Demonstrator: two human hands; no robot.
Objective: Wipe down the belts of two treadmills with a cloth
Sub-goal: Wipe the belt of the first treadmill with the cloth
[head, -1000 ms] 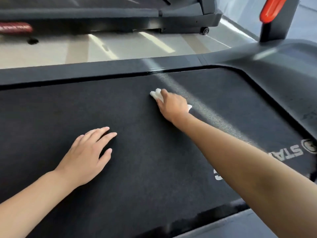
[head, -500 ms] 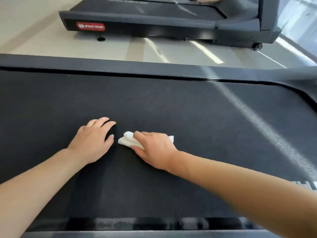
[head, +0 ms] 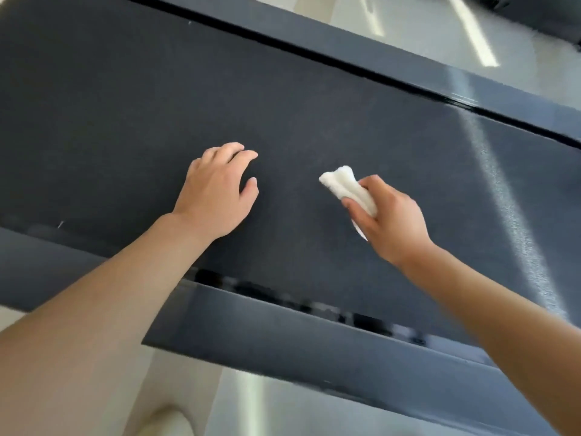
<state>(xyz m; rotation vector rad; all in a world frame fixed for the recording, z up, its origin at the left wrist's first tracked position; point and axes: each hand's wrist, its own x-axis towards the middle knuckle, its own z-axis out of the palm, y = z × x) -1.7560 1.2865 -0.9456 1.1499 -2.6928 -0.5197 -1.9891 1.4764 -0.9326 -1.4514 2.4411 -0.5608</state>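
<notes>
Both forearms are bare from the lower edge of the view up to the wrists, with no sleeve, watch, band or ring on the left hand (head: pixel 217 196) or the right hand (head: pixel 390 221), whose visible fingernails are short and unpainted.

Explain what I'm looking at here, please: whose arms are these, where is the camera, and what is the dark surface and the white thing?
The camera sits on a person's head, looking down at their own bare arms. The wide dark surface is a treadmill belt, framed by grey side rails. The left hand rests on the belt, fingers loosely bent, holding nothing. The right hand grips a bunched white cloth, used for wiping the belt. Pale floor shows beyond the far rail.
</notes>
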